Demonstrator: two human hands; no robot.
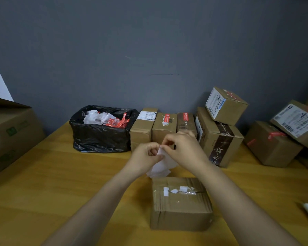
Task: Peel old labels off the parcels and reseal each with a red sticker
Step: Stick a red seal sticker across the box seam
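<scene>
Parcel (180, 206) sits below right hand (183, 150) half-covering label (159, 168)

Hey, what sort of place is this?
Likely a small parcel-handling desk in a plain room: taped cardboard parcels stacked along the grey wall, a black-bagged bin of paper scraps, and the left hand and right hand pinching a white label.

The near parcel (180, 204), brown cardboard, lies flat on the table (60, 183), with white label scraps (174, 190) stuck along its taped seam. The peeled label (160, 166), white and crumpled, hangs just beyond it. In the back row, two sealed parcels (164, 128) stand upright and carry red stickers (167, 118). The unpeeled parcel (143, 128) to their left bears a white label.
</scene>
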